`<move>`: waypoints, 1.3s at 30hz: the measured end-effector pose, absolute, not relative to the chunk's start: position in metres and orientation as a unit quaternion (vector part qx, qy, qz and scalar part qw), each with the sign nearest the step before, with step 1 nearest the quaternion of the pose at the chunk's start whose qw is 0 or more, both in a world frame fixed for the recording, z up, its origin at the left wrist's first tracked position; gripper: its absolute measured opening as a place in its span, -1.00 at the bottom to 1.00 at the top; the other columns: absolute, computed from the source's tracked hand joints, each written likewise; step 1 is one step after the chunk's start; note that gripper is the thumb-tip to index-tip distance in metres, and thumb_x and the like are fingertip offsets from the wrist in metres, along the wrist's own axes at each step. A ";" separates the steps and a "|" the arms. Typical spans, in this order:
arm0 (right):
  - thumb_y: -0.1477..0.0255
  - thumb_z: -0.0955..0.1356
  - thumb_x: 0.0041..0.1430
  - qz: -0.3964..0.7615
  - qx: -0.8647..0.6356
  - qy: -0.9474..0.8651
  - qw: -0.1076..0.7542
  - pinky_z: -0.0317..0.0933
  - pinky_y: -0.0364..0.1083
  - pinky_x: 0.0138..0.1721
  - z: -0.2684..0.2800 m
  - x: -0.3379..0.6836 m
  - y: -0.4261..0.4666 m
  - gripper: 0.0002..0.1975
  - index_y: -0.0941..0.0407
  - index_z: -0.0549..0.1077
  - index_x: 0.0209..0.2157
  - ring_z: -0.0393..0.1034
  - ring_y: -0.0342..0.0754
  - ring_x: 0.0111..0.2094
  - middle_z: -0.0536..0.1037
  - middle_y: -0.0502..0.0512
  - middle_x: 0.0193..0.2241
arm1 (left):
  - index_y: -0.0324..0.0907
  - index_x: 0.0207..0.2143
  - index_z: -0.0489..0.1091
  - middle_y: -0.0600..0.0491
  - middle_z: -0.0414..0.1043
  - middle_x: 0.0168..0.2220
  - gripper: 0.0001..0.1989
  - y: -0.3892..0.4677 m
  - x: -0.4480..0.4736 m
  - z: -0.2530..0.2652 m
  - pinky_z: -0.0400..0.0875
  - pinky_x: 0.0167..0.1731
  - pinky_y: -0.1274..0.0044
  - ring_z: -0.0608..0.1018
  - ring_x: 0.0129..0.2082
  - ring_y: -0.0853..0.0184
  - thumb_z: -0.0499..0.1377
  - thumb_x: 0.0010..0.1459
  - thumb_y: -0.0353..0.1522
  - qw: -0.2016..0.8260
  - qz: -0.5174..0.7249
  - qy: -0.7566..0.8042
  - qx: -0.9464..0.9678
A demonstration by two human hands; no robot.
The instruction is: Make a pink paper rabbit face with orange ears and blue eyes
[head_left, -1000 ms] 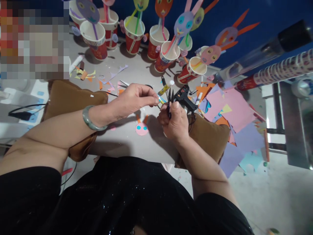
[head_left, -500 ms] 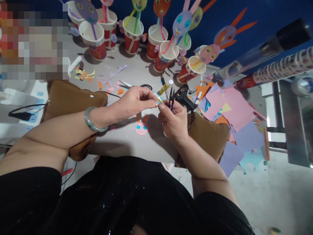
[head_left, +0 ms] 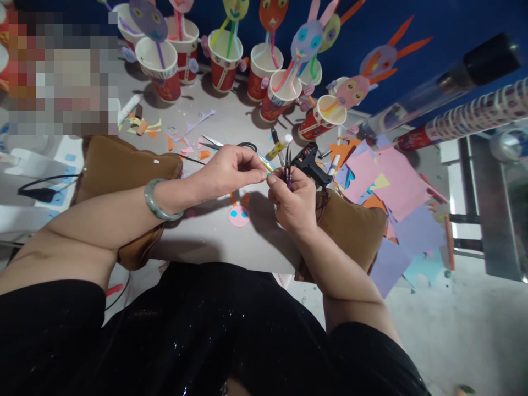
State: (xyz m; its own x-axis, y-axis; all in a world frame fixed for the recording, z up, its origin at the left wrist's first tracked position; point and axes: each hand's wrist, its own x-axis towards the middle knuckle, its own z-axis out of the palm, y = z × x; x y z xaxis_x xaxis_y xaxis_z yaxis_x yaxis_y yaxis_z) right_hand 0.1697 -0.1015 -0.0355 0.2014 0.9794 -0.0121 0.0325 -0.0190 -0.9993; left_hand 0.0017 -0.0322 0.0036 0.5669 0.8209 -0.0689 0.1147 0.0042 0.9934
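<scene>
My left hand [head_left: 231, 171], with a jade-like bangle at its wrist, is closed in a pinch on a small yellow strip [head_left: 268, 165]. My right hand [head_left: 295, 203] meets it fingertip to fingertip and is closed round a dark tool with two slim points [head_left: 288, 165]; whether it is tweezers or small scissors I cannot tell. The strip's lower end is hidden by the fingers. Below the hands, a pink paper rabbit face [head_left: 239, 216] with blue eyes and orange ears lies on the table [head_left: 231, 250].
Red paper cups [head_left: 225, 66] with paper faces on straws line the back. A black glue gun [head_left: 311, 165], a yellow glue stick [head_left: 279, 147] and scissors [head_left: 212, 143] lie near my hands. Brown cushions [head_left: 124, 165] flank my arms; coloured paper sheets [head_left: 402, 181] are piled at right.
The two points of the tool in my right hand have come closer together. My hands stay almost in place, fingertips still together.
</scene>
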 end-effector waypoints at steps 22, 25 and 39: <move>0.33 0.47 0.02 0.496 -0.567 -0.519 0.403 -0.09 -0.13 -0.48 -0.009 0.177 -0.100 -0.80 0.11 0.43 -0.49 0.02 -0.25 -0.56 0.24 -0.15 -0.63 | -0.25 -0.45 0.52 0.17 0.39 -0.57 -0.93 -0.019 -0.009 0.026 0.32 -0.44 0.62 0.39 -0.50 0.48 0.22 0.02 -0.45 0.554 0.131 0.345 0.746; 0.33 0.48 0.01 0.502 -0.567 -0.526 0.387 -0.12 -0.13 -0.48 -0.012 0.179 -0.100 -0.81 0.11 0.44 -0.49 0.01 -0.25 -0.56 0.27 -0.14 -0.62 | -0.24 -0.46 0.52 0.17 0.41 -0.57 -0.93 -0.018 -0.010 0.026 0.32 -0.43 0.61 0.39 -0.51 0.48 0.23 -0.04 -0.49 0.550 0.121 0.350 0.748; 0.28 0.50 -0.01 0.513 -0.560 -0.553 0.344 -0.12 -0.14 -0.49 -0.015 0.179 -0.097 -0.76 0.12 0.45 -0.50 0.02 -0.24 -0.55 0.28 -0.13 -0.61 | -0.20 -0.54 0.55 0.15 0.41 -0.63 -0.91 -0.021 -0.009 0.019 0.30 -0.46 0.57 0.38 -0.57 0.46 0.24 -0.16 -0.51 0.540 0.115 0.320 0.770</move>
State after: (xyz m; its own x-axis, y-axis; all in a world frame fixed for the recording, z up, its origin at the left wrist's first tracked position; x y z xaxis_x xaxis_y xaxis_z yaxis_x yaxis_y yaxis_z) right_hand 0.1792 -0.0969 -0.0148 -0.1369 0.9713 -0.1946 0.2663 -0.1531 -0.9516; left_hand -0.0089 -0.0214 0.0190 0.7682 0.6176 -0.1685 0.3692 -0.2124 0.9048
